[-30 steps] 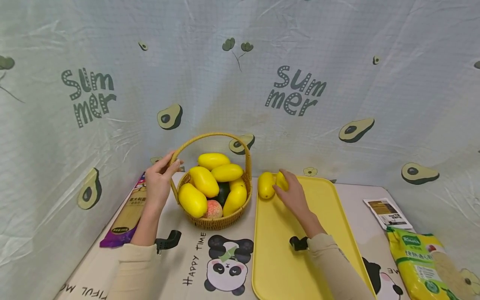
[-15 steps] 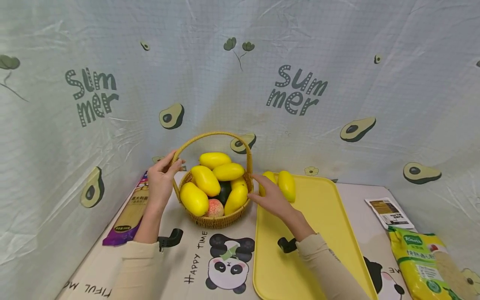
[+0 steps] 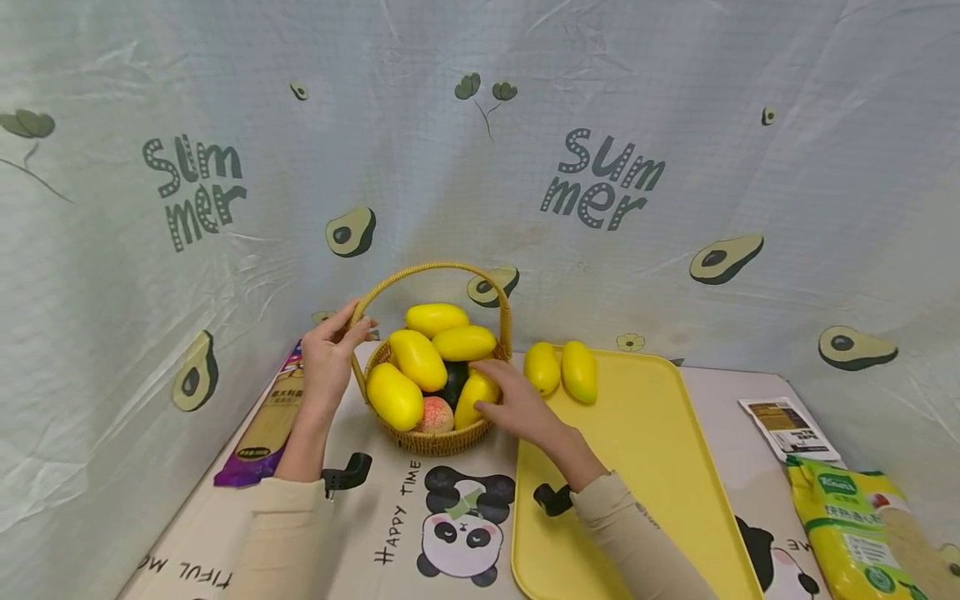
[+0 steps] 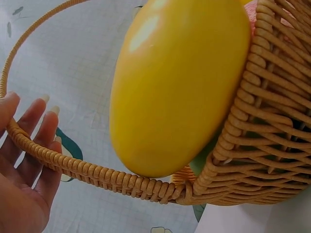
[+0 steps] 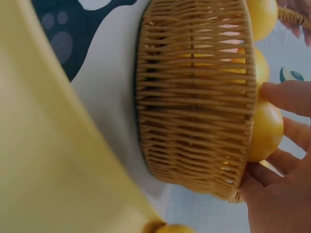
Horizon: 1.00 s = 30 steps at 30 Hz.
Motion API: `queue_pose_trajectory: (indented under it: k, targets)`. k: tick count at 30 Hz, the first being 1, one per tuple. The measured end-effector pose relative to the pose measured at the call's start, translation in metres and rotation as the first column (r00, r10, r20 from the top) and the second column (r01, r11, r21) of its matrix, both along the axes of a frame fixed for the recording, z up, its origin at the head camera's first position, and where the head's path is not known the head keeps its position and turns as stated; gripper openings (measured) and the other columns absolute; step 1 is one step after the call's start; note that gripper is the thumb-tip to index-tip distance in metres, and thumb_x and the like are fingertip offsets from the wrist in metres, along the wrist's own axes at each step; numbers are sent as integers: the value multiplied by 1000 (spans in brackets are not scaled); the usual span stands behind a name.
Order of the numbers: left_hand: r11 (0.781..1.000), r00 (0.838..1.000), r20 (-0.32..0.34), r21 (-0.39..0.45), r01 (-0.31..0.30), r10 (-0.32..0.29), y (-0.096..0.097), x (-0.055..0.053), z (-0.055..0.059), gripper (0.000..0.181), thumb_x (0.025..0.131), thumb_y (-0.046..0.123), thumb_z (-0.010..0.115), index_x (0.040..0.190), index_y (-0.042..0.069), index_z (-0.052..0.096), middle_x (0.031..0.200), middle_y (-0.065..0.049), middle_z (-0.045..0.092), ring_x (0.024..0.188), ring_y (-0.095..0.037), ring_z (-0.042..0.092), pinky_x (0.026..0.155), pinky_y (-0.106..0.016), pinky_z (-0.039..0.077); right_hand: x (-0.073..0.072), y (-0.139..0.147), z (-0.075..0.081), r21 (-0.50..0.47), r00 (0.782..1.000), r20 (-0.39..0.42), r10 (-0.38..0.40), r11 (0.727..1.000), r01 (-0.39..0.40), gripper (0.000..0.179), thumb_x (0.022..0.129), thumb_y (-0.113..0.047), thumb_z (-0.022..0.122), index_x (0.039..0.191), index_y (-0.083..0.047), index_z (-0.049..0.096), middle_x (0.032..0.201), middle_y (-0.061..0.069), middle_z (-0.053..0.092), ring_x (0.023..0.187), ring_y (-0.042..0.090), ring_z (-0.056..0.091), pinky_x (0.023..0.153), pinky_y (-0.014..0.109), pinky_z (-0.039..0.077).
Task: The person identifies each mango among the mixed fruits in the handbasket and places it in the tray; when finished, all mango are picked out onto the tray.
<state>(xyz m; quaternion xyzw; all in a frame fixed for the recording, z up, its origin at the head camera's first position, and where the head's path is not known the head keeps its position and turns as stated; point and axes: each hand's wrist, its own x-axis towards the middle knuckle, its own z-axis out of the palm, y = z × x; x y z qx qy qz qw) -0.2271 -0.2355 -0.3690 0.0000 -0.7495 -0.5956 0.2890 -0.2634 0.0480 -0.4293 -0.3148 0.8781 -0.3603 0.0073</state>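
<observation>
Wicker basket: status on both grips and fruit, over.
Left grip around basket handle. Right grip around a yellow fruit inside the wicker basket, firmness unclear. Peach and other yellow fruits crowd close.

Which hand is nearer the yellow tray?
Right: the right hand, round a yellow fruit, is beside the tray; the left hand, on the handle, is across the basket from it.

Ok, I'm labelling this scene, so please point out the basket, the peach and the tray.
Basket [image 5: 194,104]: right wrist view, on its woven side wall.
Peach [image 3: 436,415]: head view, on the middle of its visible side.
Tray [image 3: 648,433]: head view, on its bare flat bottom.
</observation>
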Motion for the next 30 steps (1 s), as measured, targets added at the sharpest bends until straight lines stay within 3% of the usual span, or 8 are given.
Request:
queue_pose_trajectory:
  k: [5, 13, 18, 21, 27, 30]
  targets:
    - [1000, 1000, -1, 10, 6, -6, -1, 0, 0, 39, 98, 26, 64, 135, 15, 63, 88, 18, 70, 83, -19, 70, 85, -15, 52, 4, -6, 4, 37, 1000, -25, 12, 999, -11, 63, 89, -24, 69, 148, -17, 46, 149, 3, 49, 136, 23, 49, 114, 44, 41]
    - [1000, 999, 48, 9, 11, -11, -1, -1, 3, 35, 99, 24, 62, 132, 14, 65, 93, 9, 71, 86, -18, 69, 89, -15, 50, 9, -11, 7, 59, 999, 33, 17, 998, -19, 71, 87, -26, 70, 151, -21, 41, 153, 2, 46, 137, 21, 48, 114, 44, 42]
    - [1000, 997, 70, 14, 12, -13, -1, -1, 4, 32, 99, 19, 61, 130, 9, 66, 95, 3, 71, 82, -10, 68, 87, -14, 51, 10, -13, 6, 69, 1000, 8, 7, 998, -8, 70, 85, -28, 73, 149, -22, 44, 149, 1, 49, 134, 21, 50, 112, 44, 43]
    - [1000, 998, 63, 16, 25, -26, 1, 2, 9, 31, 99, 16, 61, 128, 5, 66, 92, 6, 71, 81, -9, 68, 85, -14, 52, 11, -12, 6, 48, 1000, -17, 3, 999, -2, 68, 84, -27, 74, 146, -21, 48, 147, 2, 52, 132, 21, 52, 111, 45, 44]
    - [1000, 998, 57, 1, 28, -28, 12, 17, 25, 30, 99, 12, 60, 126, 2, 66, 84, 17, 67, 85, -21, 68, 83, -14, 52, 10, -9, 9, 5, 999, -47, -1, 1000, 1, 66, 82, -24, 74, 144, -18, 50, 145, 3, 53, 130, 22, 53, 109, 45, 45]
    - [1000, 998, 54, -15, 25, -25, 14, 20, 27, 31, 100, 12, 59, 128, 0, 64, 92, -1, 73, 83, -16, 68, 83, -13, 52, 10, -8, 11, -16, 999, -52, 0, 1000, -1, 65, 82, -23, 74, 143, -18, 51, 143, 3, 54, 127, 22, 53, 108, 44, 46]
